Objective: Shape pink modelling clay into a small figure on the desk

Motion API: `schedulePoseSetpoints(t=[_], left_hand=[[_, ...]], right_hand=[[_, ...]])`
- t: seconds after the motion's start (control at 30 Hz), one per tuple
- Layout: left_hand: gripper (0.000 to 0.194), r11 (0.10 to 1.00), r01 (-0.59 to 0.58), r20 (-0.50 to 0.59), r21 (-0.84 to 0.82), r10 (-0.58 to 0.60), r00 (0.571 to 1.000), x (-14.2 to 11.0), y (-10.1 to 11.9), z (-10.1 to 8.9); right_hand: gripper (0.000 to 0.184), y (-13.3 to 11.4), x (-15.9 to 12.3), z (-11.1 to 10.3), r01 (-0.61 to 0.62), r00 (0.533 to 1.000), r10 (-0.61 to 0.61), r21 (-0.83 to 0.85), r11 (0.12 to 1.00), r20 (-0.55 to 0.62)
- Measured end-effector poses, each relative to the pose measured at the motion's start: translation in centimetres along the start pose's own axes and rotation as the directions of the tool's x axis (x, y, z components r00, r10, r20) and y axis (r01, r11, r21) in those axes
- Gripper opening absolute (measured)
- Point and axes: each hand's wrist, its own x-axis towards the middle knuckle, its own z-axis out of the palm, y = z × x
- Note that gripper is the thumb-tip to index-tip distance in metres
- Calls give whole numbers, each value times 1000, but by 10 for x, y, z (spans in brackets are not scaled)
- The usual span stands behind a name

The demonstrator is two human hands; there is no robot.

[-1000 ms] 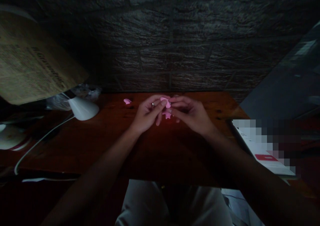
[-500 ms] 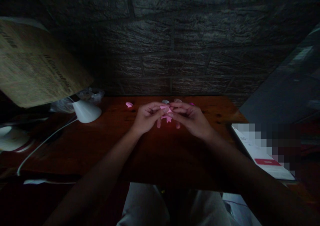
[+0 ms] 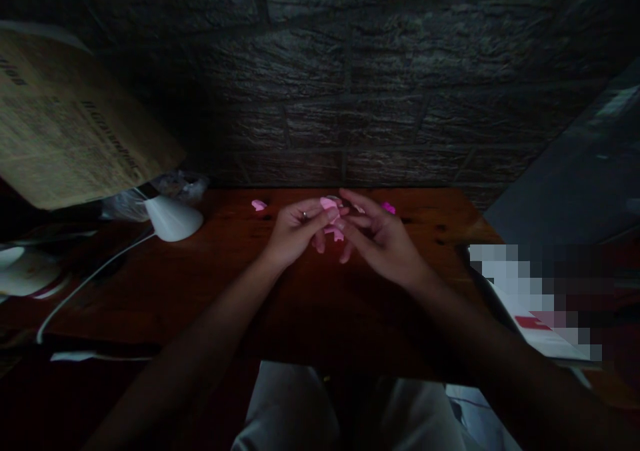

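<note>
My left hand pinches a small pink piece between thumb and fingers; a ring shows on one finger. The piece has short stubs at its lower end, but its exact kind is too small and dim to tell. From the other side my right hand has its thumb against the piece, with its index finger lifted and stretched out. Both hands are above the wooden table. Behind the right hand lie a bright magenta piece and a pale pink piece, partly covered by fingers.
Another pink piece lies at the table's back left. Further left are a white lamp base with its cable, a printed lampshade and a white cup. A lit, partly blurred tablet sits right, before a stone-patterned wall.
My right index finger has lifted and straightened away from the pink piece. The piece has turned slightly in my fingers, and more of the magenta piece behind shows.
</note>
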Motion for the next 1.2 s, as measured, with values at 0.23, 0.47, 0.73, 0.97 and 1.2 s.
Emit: schedulePoseSetpoints(t=[0.23,0.47,0.73,0.97,1.2], left_hand=[[56,1000,6,70,3,-7,998,-3,3,-2],[45,999,19,131,30,-23,991,-4,6,4],[26,999,20,33,46,-22,999,-3,9,6],[22,999,8,-48,41,-6,999,-1,7,5],[15,998,-29,-170,49,37,985,4,2,1]], right_hand=[[32,-5,3,-3,52,996,-59,-93,994,-73],[31,-8,5,-9,32,996,-43,-149,988,-72],[27,-9,7,-11,10,992,-17,-56,998,-125],[31,-7,8,-11,8,995,-14,-63,998,-94],[20,2,10,-37,98,995,-89,-429,898,39]])
